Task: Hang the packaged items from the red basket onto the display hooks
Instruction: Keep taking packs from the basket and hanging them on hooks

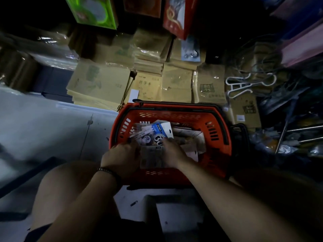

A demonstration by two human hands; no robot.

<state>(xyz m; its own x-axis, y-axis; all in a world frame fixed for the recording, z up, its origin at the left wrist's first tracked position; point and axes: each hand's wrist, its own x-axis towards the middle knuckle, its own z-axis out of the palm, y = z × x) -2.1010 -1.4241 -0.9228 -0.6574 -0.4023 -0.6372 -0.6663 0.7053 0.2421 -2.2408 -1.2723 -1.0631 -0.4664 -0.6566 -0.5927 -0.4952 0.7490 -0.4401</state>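
- The red slotted plastic basket sits on the floor; the packaged items are inside it, with a blue-and-white carded packet on top
- The left hand curls its fingers round a clear packet of pens
- The right hand lies on the carded packet; its grasp is too dim to tell
- Risk: the packets overlap, so lifting one may drag its neighbours out or bend its card

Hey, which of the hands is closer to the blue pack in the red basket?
Right. The right hand sits just below the blue pack, nearly touching its lower edge; the left hand is further off, to its lower left.
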